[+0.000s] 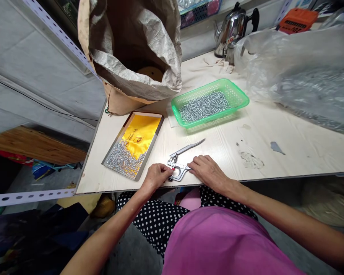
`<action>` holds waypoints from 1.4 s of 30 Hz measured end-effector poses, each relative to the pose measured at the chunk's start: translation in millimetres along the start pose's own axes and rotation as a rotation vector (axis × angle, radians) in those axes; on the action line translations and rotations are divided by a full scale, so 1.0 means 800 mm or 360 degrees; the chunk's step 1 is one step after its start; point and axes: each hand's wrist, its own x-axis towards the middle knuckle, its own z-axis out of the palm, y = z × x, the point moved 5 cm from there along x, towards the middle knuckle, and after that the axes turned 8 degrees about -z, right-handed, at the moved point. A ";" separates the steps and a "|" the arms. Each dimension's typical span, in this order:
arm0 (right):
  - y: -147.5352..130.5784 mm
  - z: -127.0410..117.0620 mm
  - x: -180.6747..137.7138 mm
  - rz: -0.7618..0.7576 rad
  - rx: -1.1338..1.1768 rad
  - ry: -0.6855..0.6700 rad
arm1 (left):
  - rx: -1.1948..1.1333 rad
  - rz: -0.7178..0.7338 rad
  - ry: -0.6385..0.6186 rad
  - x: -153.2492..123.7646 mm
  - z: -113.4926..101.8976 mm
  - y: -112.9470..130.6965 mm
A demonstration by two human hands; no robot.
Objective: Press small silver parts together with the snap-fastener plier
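Observation:
Silver hand pliers [181,168] with a C-shaped jaw and a coil spring lie near the table's front edge, the long upper handle swung apart from the lower one. My right hand [208,172] is closed over the end of the lower handle. At the jaw, beside a small red part, the fingertips of my left hand [158,175] are pinched together; what they hold, if anything, is hidden. To the left lies a shallow box [138,176] with yellow cloth and a heap of small silvery metal pieces. Beyond the pliers stands a green basket [186,125] of similar pieces.
A large open woven sack [126,100] stands at the back left. A steel kettle [231,30] is at the back wall. On the right sits a clear plastic bag [309,82] full of metal pieces. The table [301,156] ends just before my lap.

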 end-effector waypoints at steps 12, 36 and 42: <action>0.003 0.002 0.003 -0.0017 0.0003 0.0010 | -0.0341 -0.0347 -0.0298 -0.010 0.009 -0.001; 0.037 -0.024 0.028 0.0013 -0.0012 -0.0309 | -0.0374 -0.0483 -0.0233 -0.033 0.019 -0.008; 0.032 -0.019 0.024 0.0014 0.0046 -0.0287 | 0.0561 0.0627 0.0561 -0.049 0.004 0.035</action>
